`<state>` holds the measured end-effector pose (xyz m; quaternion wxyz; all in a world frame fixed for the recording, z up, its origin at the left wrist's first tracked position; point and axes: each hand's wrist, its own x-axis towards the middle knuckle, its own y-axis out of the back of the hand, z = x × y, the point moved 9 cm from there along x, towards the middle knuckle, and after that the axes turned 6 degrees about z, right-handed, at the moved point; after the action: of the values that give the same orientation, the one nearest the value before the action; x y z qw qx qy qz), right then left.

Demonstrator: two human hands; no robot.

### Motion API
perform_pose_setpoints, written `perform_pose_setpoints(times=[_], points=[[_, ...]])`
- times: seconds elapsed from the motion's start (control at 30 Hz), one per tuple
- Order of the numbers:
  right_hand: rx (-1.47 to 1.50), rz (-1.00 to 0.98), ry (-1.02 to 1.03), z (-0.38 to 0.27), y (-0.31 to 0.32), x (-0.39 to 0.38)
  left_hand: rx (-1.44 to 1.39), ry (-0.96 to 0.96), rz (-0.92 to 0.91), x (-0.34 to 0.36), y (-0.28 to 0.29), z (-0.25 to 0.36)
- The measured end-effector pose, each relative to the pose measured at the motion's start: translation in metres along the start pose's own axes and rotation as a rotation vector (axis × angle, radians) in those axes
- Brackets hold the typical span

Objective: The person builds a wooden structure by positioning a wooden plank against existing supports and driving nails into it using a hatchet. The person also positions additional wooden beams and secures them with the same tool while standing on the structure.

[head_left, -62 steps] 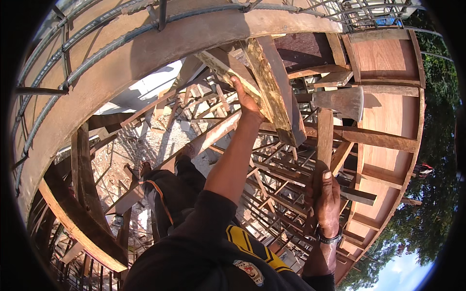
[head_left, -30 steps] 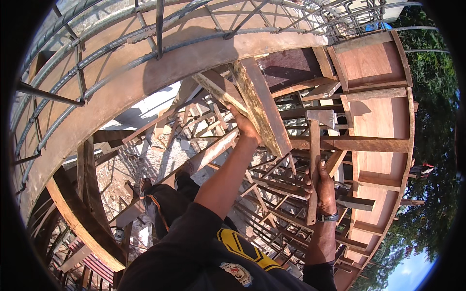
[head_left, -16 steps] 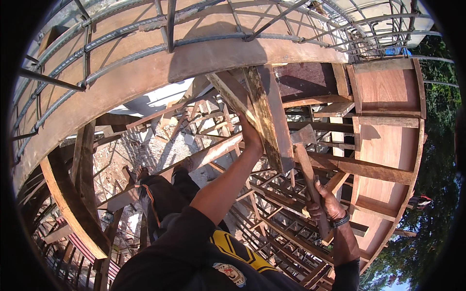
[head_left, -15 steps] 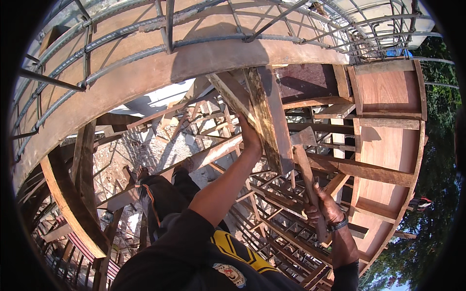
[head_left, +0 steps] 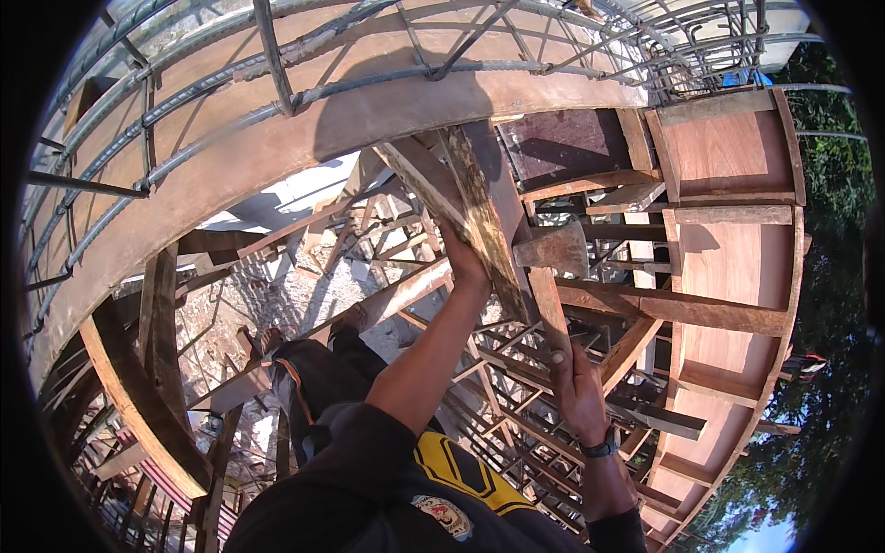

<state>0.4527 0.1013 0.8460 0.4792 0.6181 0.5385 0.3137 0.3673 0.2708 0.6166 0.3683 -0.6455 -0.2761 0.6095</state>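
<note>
My right hand (head_left: 579, 392) is wrapped round the wooden handle of a hatchet (head_left: 553, 249). The hatchet's broad, worn metal head lies close beside, perhaps against, the right side of a timber piece (head_left: 489, 230) with a rough, pale, split edge. From the left, my left hand (head_left: 466, 263) grips that timber around its middle, its fingers partly hidden behind the wood. The timber's upper end meets the curved formwork board (head_left: 396, 115), next to a slanting wooden strip (head_left: 415, 175).
Steel reinforcing bars (head_left: 341, 92) run along the curved board. Framed plywood panels (head_left: 728, 267) curve down the right side. Below are crossed wooden struts (head_left: 516, 369) and rubble-strewn ground (head_left: 277, 304). My feet stand on a wooden beam (head_left: 396, 295). A curved timber (head_left: 138, 396) stands at left.
The hatchet has moved left and up, its head now beside the timber. My right hand moved left with it. My left hand keeps its hold; the view has shifted slightly.
</note>
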Motion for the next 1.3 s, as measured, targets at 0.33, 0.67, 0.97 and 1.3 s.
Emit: perform_pose_setpoints(times=[0.33, 0.67, 0.97, 1.3], points=[[0.280, -0.042, -0.239, 0.009, -0.036, -0.017, -0.002, -0.002, 0.052, 0.004, 0.021, -0.002], [0.944, 0.267, -0.564, 0.032, -0.059, -0.075, 1.153, -0.680, 0.116, -0.046, 0.011, 0.139], [1.378, 0.284, -1.028, 0.027, -0.184, -0.163, 1.979, -1.191, -1.694, -0.127, -0.178, 0.037], [1.351, 0.132, -1.031, 0.019, -0.244, -0.182, 2.125, -1.163, -1.990, -0.102, -0.175, -0.024]])
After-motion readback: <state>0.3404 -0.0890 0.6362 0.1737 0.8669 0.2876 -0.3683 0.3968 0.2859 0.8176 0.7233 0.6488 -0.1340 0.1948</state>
